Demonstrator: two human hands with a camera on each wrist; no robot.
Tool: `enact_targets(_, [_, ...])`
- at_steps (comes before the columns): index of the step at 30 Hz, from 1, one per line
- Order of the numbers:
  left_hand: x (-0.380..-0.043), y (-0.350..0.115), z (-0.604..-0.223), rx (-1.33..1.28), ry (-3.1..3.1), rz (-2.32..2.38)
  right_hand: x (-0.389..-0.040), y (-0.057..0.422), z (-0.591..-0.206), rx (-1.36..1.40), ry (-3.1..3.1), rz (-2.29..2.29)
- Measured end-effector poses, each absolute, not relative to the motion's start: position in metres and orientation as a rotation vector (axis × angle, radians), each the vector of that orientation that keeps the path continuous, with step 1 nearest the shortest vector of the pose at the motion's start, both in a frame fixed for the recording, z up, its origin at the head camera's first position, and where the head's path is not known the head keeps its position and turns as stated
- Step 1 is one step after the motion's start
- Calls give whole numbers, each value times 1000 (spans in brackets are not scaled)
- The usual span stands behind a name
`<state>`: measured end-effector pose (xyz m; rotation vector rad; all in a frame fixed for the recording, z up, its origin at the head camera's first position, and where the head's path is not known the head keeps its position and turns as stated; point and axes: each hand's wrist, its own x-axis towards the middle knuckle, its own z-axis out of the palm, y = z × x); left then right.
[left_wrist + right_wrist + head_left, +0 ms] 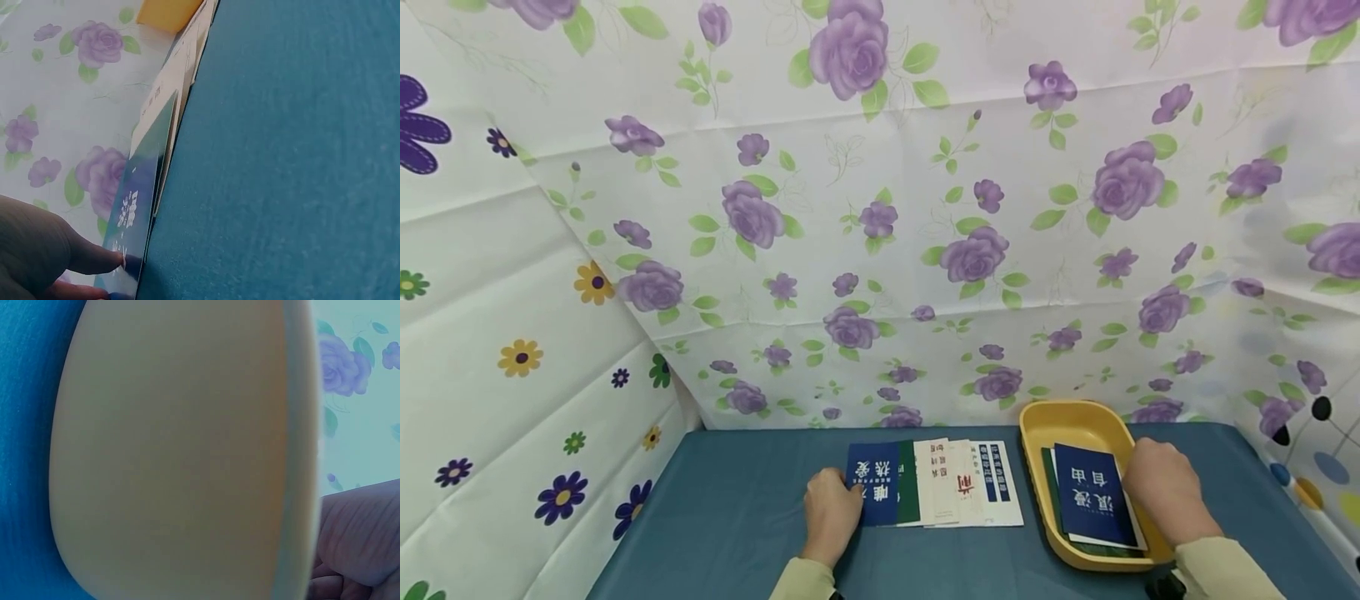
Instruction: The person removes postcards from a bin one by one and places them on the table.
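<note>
Left grip (832, 511) on leftmost blue card (877, 483), right grip (1168, 487) at yellow basket (1071, 422)

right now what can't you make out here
Right hand: fingertips hidden by its own back, head view.
Lower cards in yellow tray: faces mostly covered by top blue card, head view.
Tray's inside: blocked by its wall, right wrist view.
Left hand: partly cut off by frame edges, left wrist view.

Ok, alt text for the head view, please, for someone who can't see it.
A person's left hand pinches the blue card at the left end of an overlapping row on a teal table. Their right hand is at the right rim of a yellow tray containing more cards. Behind hangs a purple-flowered sheet.
</note>
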<state>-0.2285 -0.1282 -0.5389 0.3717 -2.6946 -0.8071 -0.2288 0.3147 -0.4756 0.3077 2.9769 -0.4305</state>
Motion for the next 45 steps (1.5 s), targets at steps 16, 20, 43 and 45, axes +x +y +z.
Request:
enact_targets(16, [-230,-113,-517,248,-2572,-722,-229,315,-476,317,2978,-427])
enact_targets(20, [-232,-99,-502,183,-2526,-771,-229,315,-475,314,2973,-423])
enact_targets(43, [-234,16,-452,-296,-2475,-753,-229,314,-477,309,2981,-418])
enact_targets(45, [-231,27,-450,-337,-2496,-756,-229,313,-477,311,2983,-413])
